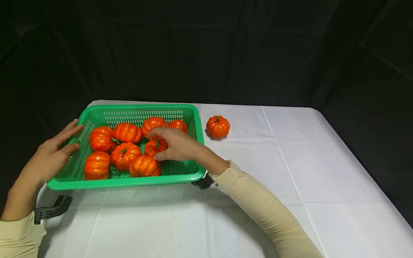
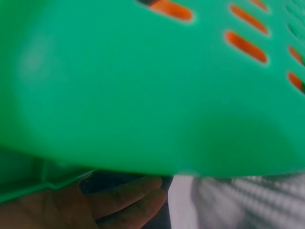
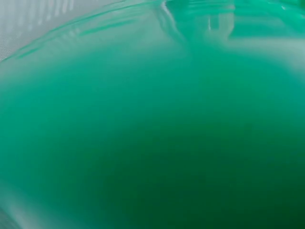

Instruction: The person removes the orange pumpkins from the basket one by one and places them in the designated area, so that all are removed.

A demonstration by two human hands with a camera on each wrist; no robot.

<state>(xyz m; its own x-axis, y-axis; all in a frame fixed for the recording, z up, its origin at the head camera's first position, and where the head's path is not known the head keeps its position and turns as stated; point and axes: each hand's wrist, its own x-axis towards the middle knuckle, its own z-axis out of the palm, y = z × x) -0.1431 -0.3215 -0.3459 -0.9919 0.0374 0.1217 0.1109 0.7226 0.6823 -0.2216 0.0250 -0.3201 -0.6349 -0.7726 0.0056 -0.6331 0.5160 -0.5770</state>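
Note:
A green slotted plastic basket (image 1: 126,186) holds several small orange-red pumpkins (image 1: 125,156). My left hand (image 1: 48,157) lies at its left rim, thumb and forefinger reaching over the edge, fingers fairly straight. In the left wrist view, two fingers (image 2: 128,202) show past the basket's wall (image 2: 143,105). Over the basket's right half, my right hand (image 1: 179,143) has its thumb and fingers curved round one small pumpkin (image 1: 155,147), partly hiding it. Green wall (image 3: 152,119) fills most of the blurred right wrist view, where the fingers do not show.
One more pumpkin (image 1: 218,126) stands on the white tablecloth (image 1: 258,172), just right of the basket. Behind and beside the table hang black cloths (image 1: 206,53). A black wrist strap (image 1: 53,210) sits by the left sleeve.

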